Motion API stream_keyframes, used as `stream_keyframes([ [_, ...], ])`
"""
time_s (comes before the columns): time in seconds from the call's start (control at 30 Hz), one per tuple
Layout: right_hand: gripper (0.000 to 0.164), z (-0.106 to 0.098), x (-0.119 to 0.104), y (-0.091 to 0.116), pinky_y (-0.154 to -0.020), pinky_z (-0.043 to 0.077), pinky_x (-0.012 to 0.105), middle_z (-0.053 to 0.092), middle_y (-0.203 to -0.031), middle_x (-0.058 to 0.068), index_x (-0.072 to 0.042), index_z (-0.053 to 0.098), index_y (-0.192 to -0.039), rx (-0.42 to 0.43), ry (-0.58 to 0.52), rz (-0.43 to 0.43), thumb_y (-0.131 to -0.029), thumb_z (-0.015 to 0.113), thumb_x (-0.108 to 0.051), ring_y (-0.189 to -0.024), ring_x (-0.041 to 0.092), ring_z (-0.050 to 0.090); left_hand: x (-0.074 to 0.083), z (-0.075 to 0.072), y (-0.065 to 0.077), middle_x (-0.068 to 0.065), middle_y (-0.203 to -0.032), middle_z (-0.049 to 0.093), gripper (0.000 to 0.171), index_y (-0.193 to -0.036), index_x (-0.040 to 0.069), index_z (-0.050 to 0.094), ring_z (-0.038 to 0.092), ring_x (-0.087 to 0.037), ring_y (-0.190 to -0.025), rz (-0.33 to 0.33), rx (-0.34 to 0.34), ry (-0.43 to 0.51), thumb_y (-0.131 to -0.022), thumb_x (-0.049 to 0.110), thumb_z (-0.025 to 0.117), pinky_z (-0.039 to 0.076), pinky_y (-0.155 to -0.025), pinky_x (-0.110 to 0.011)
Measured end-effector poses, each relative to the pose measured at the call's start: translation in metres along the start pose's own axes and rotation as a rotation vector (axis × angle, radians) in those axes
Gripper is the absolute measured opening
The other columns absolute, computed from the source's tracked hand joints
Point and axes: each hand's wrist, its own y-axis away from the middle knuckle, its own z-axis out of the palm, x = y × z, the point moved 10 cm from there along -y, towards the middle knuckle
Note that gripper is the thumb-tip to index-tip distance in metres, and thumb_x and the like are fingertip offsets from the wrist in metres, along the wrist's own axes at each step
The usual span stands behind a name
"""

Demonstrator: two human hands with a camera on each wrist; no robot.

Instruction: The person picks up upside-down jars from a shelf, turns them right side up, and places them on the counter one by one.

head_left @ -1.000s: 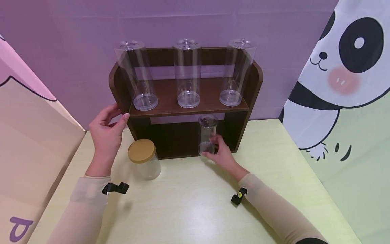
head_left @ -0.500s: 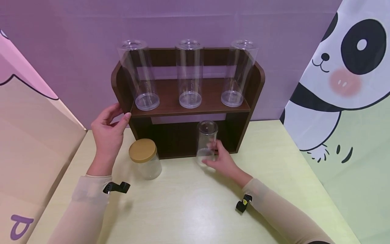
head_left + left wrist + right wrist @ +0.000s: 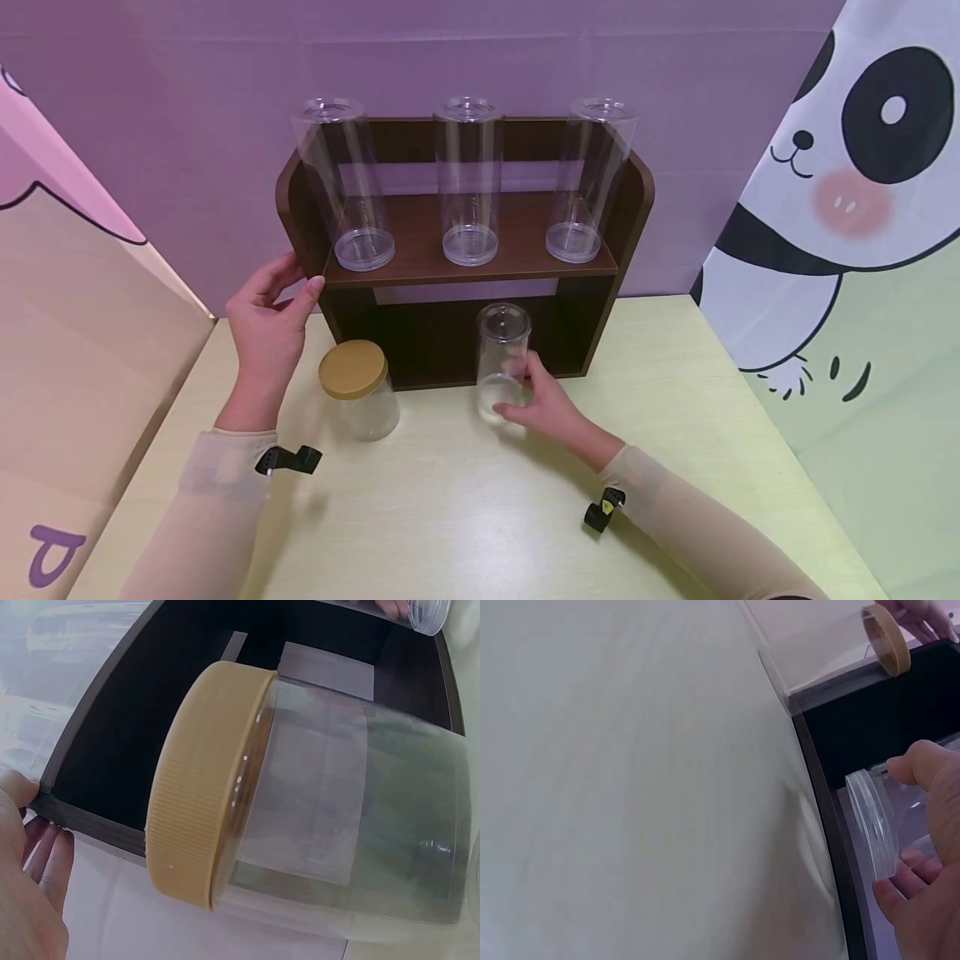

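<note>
My right hand (image 3: 546, 406) grips a clear jar (image 3: 501, 350) low on its side, upright in front of the lower compartment of a dark brown shelf (image 3: 411, 229). In the right wrist view, thumb and fingers curl round that jar (image 3: 871, 825) near its ridged bottom end. At the shelf's left side, my left hand (image 3: 266, 333) pinches the upright panel, thumb on the front edge. The left wrist view shows its fingers (image 3: 54, 862) behind the panel. Just right of my left wrist stands a clear jar with a tan lid (image 3: 352, 369).
Three tall clear cylinders (image 3: 469, 183) stand in a row on the upper shelf board. A purple cloth (image 3: 187, 125) hangs behind the shelf. The pale tabletop (image 3: 450, 508) stretches out in front, with a panda-printed panel (image 3: 855, 217) on the right.
My right hand has brought the clear jar out of the lower compartment, toward me and slightly left. My left hand keeps its hold on the shelf's side.
</note>
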Motion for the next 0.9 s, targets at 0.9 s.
stream_keyframes([
  [0.9, 0.078, 0.021, -0.02, 0.021, -0.12, 0.048, 0.056, 0.06, -0.153, 0.018, -0.01, 0.047, -0.152, -0.139, 0.004, 0.041, -0.089, 0.093, -0.009, -0.141, 0.033, 0.058, 0.017, -0.001, 0.022, 0.008, -0.131, 0.058, 0.038, -0.131, -0.01, 0.065, 0.057, -0.015, -0.127, 0.114, 0.115, -0.084, -0.099, 0.006, 0.078, 0.048, -0.105, -0.028],
])
